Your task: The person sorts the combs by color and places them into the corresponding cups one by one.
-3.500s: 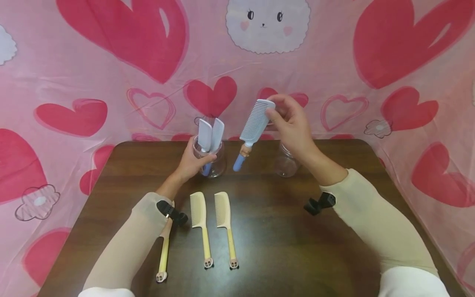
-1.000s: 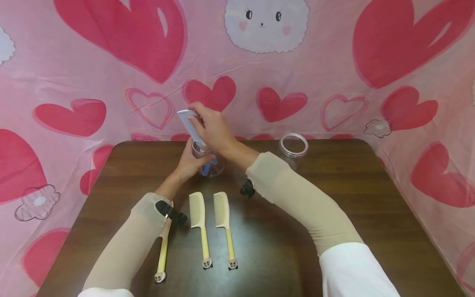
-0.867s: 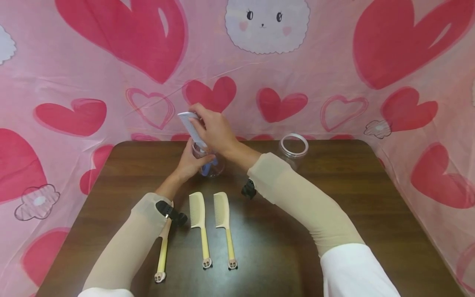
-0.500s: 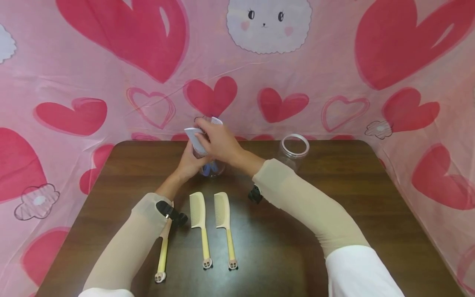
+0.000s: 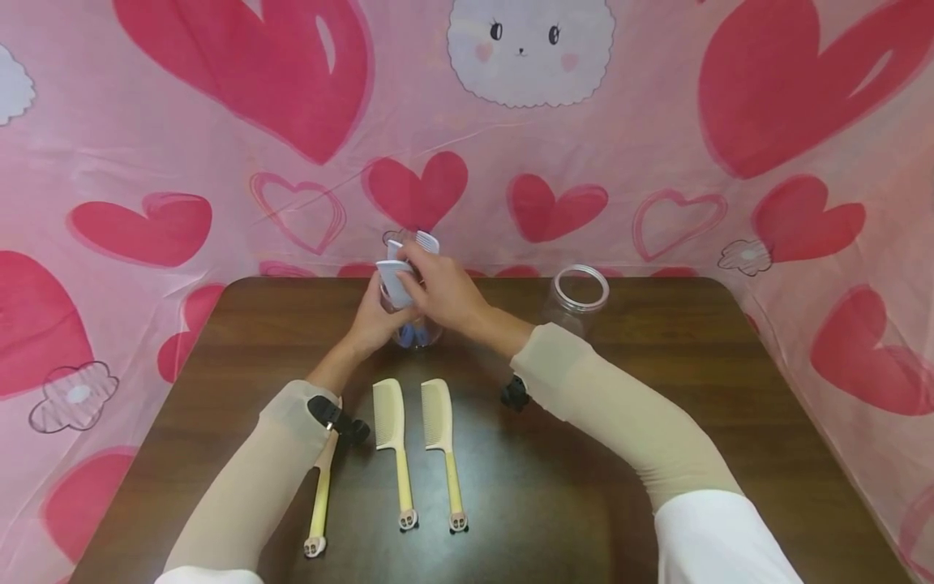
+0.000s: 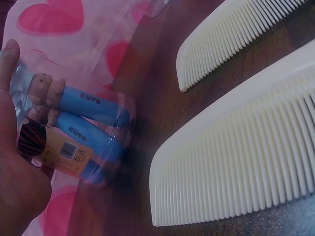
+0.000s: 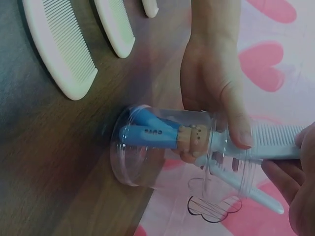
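My left hand [image 5: 370,323] grips a clear plastic jar [image 7: 142,172] around its top, thumb at the rim. With my right hand [image 5: 448,296] I pinch the upper part of a pale blue comb [image 5: 395,281], whose handle end is down inside the jar. Two more pale blue combs stand in the jar, their toothed ends showing behind my right fingers. In the left wrist view, blue handles [image 6: 93,105] with small bear figures lie against the jar wall, beside a barcode label [image 6: 69,151].
Two cream combs with yellow handles, a left one [image 5: 389,410] and a right one [image 5: 438,415], lie in front of the jar. A third yellow-handled comb [image 5: 319,503] is partly under my left forearm. Another clear jar [image 5: 581,307] stands at the back right.
My right hand has brought the pale blue comb from the right over to the jar and lowered it inside. The left hand has kept its hold on the jar.
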The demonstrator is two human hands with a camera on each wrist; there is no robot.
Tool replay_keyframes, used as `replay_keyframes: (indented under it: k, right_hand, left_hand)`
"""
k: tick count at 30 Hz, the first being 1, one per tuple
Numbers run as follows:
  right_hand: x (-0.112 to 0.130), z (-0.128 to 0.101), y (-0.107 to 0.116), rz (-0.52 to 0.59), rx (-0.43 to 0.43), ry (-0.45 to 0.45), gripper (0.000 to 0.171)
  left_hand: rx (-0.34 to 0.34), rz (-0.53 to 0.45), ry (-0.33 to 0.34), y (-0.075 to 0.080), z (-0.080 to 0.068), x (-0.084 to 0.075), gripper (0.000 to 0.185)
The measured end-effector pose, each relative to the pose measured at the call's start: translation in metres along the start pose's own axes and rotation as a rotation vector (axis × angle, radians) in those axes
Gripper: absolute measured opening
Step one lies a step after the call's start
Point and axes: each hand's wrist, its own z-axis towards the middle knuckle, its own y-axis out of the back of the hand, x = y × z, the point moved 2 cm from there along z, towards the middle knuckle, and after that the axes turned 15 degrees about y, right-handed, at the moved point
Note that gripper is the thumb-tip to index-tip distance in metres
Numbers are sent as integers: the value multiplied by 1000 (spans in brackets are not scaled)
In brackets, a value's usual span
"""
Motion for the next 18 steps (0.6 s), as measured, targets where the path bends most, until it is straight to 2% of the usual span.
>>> replay_keyframes:
  k: [5,11,18]
  right_hand:
    - [4,-3,11,-1,55,-36,34]
    - [8,-16,36,-58,79,11,43]
    - [0,-49,72,-142,171,79,64]
  left_hand:
    - [-2,-24,-27,-1,-1,0,82]
    - [16,-51,-16,1,-3,-3,82]
    - [8,-37,-5,-3,-21,-28,77]
